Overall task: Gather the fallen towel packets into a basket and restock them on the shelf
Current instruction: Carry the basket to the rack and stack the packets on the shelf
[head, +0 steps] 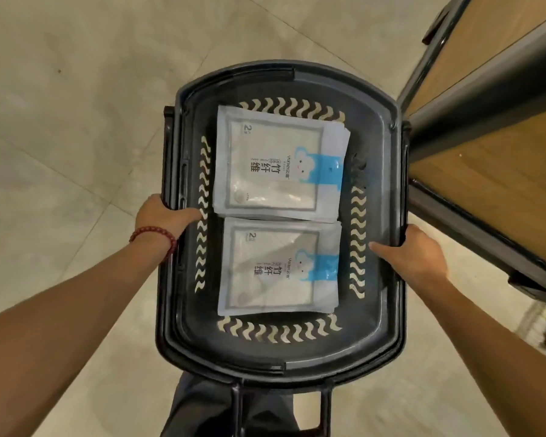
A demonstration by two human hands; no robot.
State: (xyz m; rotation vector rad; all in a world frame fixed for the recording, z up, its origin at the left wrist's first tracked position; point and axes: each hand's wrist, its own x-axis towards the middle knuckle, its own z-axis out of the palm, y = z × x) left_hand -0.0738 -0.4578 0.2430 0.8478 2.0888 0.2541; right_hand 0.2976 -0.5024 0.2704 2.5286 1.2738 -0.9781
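A dark plastic basket (382, 143) fills the middle of the head view, seen from above. Inside it lie two stacks of white-and-blue towel packets, one stack (278, 165) at the far end and one (278, 269) nearer me. My left hand (163, 216) grips the basket's left rim, thumb inside against the wall. My right hand (418, 250) grips the right rim the same way, its thumb lying on the inner wall. A red bead bracelet circles my left wrist.
A shelf unit with wooden boards (486, 171) and dark metal frame rails stands at the right, close to the basket's right side. Pale floor tiles (76, 105) spread to the left and beyond. The basket's folded handle (281, 405) hangs at the near end over my legs.
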